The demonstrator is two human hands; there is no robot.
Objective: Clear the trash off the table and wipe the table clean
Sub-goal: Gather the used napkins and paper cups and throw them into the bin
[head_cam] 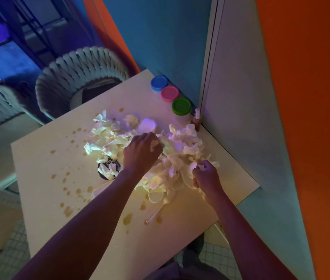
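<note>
While the heap of crumpled white paper napkins (139,146) sprawls across the centre of the frame on the pale square table (44,158), the risk, as I judge it, is that a loose bundle sheds pieces when lifted, or drags through the brown liquid spots (67,211) at lower left and smears them wider. A white plastic spoon (158,209) and a small round white lid (155,196) lie at the heap's lower edge and could be knocked to the floor. A dark patterned paper cup (107,168) stuffed with tissue sits just left of the left wrist and could tip.

The left hand (141,150) rests on the middle of the heap, fingers curled into the paper. The right hand (206,174) grips a wad at the heap's lower right edge. Three tubs with blue (159,82), pink (169,93) and green (181,106) lids stand along the wall at upper right.
</note>
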